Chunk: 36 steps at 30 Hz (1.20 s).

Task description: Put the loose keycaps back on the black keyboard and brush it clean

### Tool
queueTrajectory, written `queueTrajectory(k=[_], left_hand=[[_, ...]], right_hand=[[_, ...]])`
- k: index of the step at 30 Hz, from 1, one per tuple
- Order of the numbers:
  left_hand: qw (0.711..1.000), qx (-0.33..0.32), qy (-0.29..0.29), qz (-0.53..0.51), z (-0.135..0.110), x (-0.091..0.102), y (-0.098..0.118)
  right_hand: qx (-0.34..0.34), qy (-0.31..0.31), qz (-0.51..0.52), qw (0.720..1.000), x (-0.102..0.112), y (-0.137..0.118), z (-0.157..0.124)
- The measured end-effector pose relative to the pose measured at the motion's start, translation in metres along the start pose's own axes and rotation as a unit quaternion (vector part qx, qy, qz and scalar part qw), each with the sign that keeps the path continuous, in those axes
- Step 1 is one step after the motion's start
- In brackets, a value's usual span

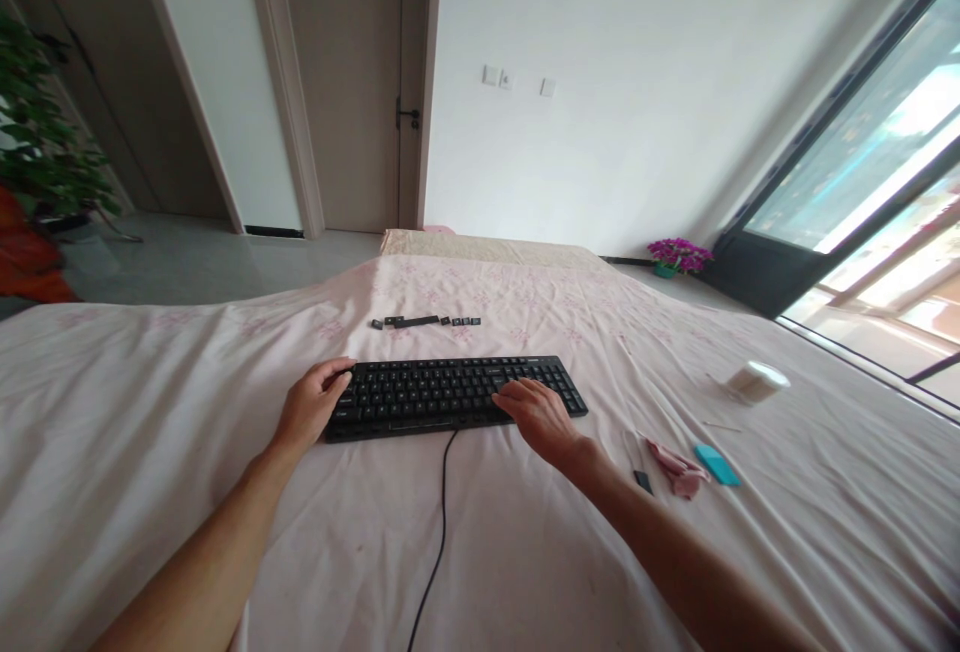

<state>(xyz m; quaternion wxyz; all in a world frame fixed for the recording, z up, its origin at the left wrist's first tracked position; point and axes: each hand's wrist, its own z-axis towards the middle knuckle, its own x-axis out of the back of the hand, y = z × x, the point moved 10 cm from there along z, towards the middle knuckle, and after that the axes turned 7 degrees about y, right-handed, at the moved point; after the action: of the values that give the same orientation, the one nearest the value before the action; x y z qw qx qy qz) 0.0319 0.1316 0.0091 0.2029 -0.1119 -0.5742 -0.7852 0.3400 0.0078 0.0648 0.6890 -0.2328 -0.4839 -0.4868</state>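
Note:
A black computer keyboard point(420, 390) lies on the pink cloth, its cable leaving the near edge. Its nearest row, along the front edge, shows bare switch places without caps. My left hand point(319, 394) holds the keyboard's left end, thumb and fingers at its upper corner. On the right part of the keys rests my right hand point(534, 410), fingers bent and drawn together at the lower rows. Whatever may be between those fingertips is hidden. Beyond the keyboard, a long space bar keycap point(417, 321) lies in a line with several small keycaps point(466, 321).
To the right lie a pink cloth piece point(681, 472), a blue flat item point(717, 465), a small black-ended tool point(642, 481) and a thin stick point(722, 426). A white round tub point(759, 382) lies farther right. The cable point(442, 522) runs toward me over the tablecloth point(352, 552).

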Motion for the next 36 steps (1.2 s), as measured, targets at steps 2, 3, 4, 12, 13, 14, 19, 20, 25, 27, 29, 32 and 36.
queueTrajectory(k=[2, 3, 4, 12, 13, 14, 19, 20, 25, 27, 29, 32, 36], left_hand=[[1.0, 0.0, 0.0, -0.001, 0.0, 0.0, 0.0], [1.0, 0.0, 0.001, -0.002, 0.001, 0.001, 0.0], [1.0, 0.0, 0.002, -0.003, 0.001, 0.001, 0.0], [1.0, -0.004, 0.005, -0.003, 0.001, 0.0, -0.002], [1.0, -0.005, 0.005, -0.002, 0.001, 0.0, -0.002], [1.0, -0.005, 0.004, -0.001, 0.001, 0.0, -0.002], [1.0, -0.006, 0.004, -0.002, 0.001, 0.0, -0.003], [1.0, -0.005, 0.006, -0.004, 0.002, 0.0, -0.004], [1.0, -0.008, 0.008, -0.009, 0.002, 0.0, -0.005], [1.0, -0.005, 0.009, -0.006, 0.001, 0.0, -0.005], [1.0, 0.002, 0.009, -0.003, 0.0, 0.0, -0.005], [1.0, 0.03, 0.006, -0.006, 0.0, 0.001, -0.006], [0.998, 0.05, 0.007, -0.041, -0.002, 0.002, 0.0]], right_hand=[[0.003, 0.002, 0.001, 1.0, 0.0, 0.0, 0.001], [0.007, 0.004, 0.002, 1.0, 0.0, 0.0, 0.001], [0.012, 0.007, 0.001, 1.0, 0.001, -0.001, 0.001], [0.016, -0.018, -0.028, 0.999, -0.003, -0.005, -0.001], [0.013, -0.022, -0.031, 0.999, -0.003, -0.006, -0.001], [0.009, -0.027, -0.034, 0.999, -0.003, -0.007, -0.001], [-0.023, -0.044, -0.051, 0.997, -0.002, -0.013, -0.002], [-0.028, -0.045, -0.053, 0.997, -0.001, -0.014, -0.001], [-0.047, -0.034, -0.001, 0.998, 0.007, -0.004, 0.002], [-0.099, 0.011, 0.037, 0.994, 0.015, 0.021, 0.001], [-0.192, 0.076, 0.05, 0.977, 0.024, 0.058, -0.007], [-0.319, 0.108, 0.012, 0.941, 0.02, 0.108, -0.029], [-0.45, 0.028, 0.026, 0.892, -0.015, 0.15, -0.06]])
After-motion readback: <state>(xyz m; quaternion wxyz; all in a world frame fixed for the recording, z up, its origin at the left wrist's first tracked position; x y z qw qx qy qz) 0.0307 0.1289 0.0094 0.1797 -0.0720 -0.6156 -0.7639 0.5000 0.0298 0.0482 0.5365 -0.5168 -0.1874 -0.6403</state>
